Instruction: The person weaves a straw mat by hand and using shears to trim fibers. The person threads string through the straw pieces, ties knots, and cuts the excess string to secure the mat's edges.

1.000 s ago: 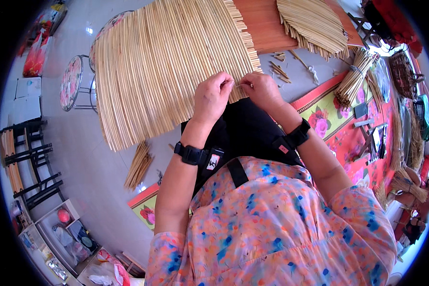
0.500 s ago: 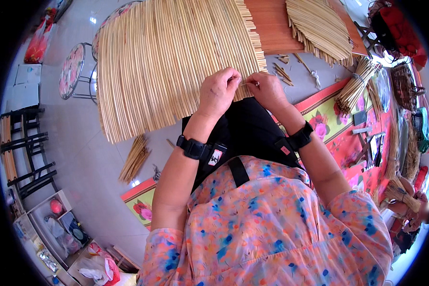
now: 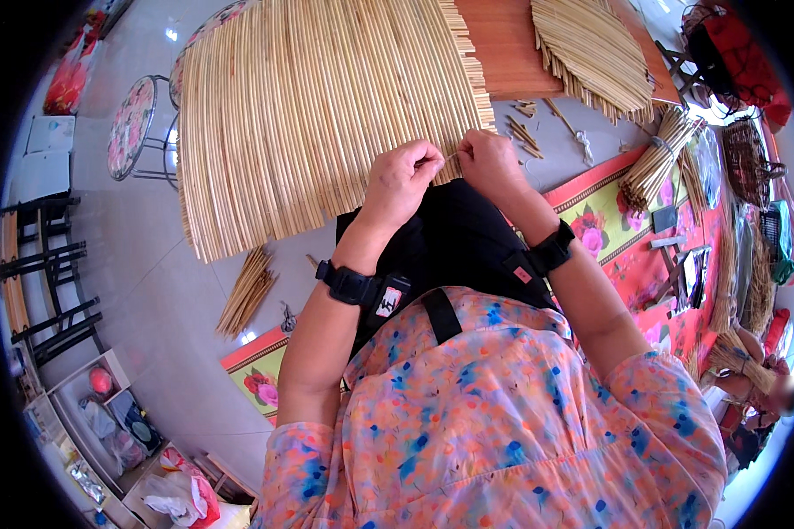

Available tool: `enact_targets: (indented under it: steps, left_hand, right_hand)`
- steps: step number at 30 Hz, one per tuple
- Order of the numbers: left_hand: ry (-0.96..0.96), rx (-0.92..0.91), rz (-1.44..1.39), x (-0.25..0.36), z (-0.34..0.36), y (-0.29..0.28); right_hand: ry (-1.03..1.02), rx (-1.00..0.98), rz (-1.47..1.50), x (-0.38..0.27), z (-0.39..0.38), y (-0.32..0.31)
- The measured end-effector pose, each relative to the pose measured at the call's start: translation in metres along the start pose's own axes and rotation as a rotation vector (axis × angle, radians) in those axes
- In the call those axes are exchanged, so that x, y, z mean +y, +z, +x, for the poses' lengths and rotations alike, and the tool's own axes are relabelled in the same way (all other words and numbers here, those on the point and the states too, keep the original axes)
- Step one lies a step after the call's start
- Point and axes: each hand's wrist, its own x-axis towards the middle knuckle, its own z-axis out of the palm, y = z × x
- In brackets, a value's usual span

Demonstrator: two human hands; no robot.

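A wide mat of straw-coloured stalks (image 3: 326, 97), laid side by side, spreads in front of me with its near edge above my lap. Close to its near right corner, my left hand (image 3: 400, 183) is closed in a pinch. My right hand (image 3: 492, 164) pinches too, just to the right of it. Between the fingertips runs a short, thin pale thread (image 3: 451, 158), pulled fairly straight. Its ends are hidden in my fingers. Whether it is fastened to the mat I cannot tell.
Another stalk panel (image 3: 591, 53) lies on the reddish-brown table (image 3: 510, 53). A tied stalk bundle (image 3: 657, 163) rests on the flowered mat (image 3: 593, 231) at right. Loose stalks (image 3: 247, 291) lie on the floor at left, with a round stool (image 3: 134, 128) beyond.
My left hand has moved slightly down and left, and my right hand slightly up. More of the thread shows between them.
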Motion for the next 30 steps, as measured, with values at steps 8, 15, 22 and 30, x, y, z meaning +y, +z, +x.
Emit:
enact_targets:
  steps: [8,15,22,30]
  left_hand:
    - [-0.006,-0.107,-0.140,-0.008,-0.012,-0.002]
    - [-0.119,-0.025,-0.091,-0.017,-0.006,-0.005]
    - [-0.052,0.054,-0.119,-0.012,-0.004,-0.003]
    - [-0.039,0.013,-0.043,-0.011,-0.003,-0.005]
  right_hand:
    - [0.075,0.044,-0.037,-0.007,0.001,0.010]
    - [0.030,0.095,0.042,0.002,-0.009,-0.003]
    - [-0.045,0.003,0.091,-0.009,-0.014,-0.013]
    - [-0.094,0.013,0.113,-0.007,-0.008,0.000]
